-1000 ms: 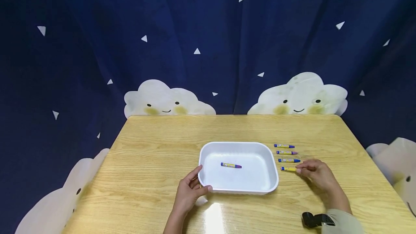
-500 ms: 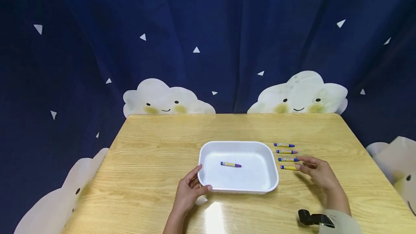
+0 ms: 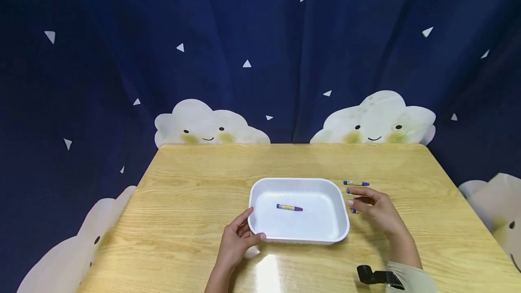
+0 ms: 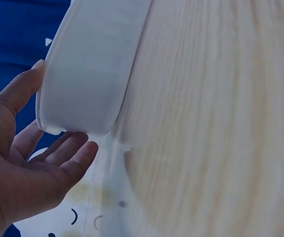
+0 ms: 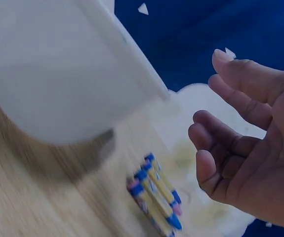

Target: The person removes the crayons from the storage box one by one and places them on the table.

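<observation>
A white plastic tray sits on the table, with one yellow-wrapped, purple-tipped crayon lying in it. My left hand holds the tray's near left corner; in the left wrist view its thumb lies at the rim and its other fingers bend round the wall. Right of the tray, my right hand hovers over a row of several crayons, hiding part of them. The right wrist view shows that hand with thumb and forefinger apart, the other fingers loosely bent, and nothing held. The crayons lie below it.
The wooden table reaches back to a dark blue curtain printed with white triangles and smiling clouds. A black strap device is on the right wrist by a light sleeve.
My right hand has let go of the nearest crayon in the row and moved left and slightly away from me, over the row. The left hand and tray have stayed put.
</observation>
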The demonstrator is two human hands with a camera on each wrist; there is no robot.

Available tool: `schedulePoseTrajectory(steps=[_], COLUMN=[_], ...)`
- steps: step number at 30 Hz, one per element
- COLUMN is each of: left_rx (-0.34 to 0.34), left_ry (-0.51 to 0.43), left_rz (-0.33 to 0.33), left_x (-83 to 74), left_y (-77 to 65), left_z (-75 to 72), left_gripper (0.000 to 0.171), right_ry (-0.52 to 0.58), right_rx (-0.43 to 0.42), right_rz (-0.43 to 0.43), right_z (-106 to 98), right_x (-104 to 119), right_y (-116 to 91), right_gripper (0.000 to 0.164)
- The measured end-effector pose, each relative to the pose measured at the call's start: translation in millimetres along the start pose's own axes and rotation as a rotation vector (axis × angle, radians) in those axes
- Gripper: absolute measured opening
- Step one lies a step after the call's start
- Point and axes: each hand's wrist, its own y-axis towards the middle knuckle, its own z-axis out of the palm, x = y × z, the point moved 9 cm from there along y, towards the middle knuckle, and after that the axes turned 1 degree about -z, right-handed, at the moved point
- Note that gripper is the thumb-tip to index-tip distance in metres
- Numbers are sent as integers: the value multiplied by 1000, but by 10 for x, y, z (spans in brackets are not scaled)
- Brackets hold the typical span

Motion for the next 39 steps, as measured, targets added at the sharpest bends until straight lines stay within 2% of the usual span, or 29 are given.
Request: schedulePoseTrajectory(steps=[7,15,19,24,31,35,39], left_rx=[-5,-2,-3,2,7,14,14], left_ry=[-1,-4,-8,-11,-17,-17,-21], left_rz=[4,2,6,5,5,6,4], left_x=[10,22,19,23,36,36,34], left_y=[0,0,3,1,7,4,-4], left_z=[-11,-5,-13,-8,5,11,-2], left_gripper=[79,80,80,80,81,80,80], right_ry=[-3,55,170,285,176,63,-83], right_rx=[51,85,95,37,6,46,91], right_rz=[-21,-21,49,136,183,189,143], right_z=[280,599,817,970,1148,1328,1483], right_x=[199,268,237,177,78,16,14], right_y=[115,210,244,289,367,398,426], right_gripper=[43,38,41,42,37,34,33])
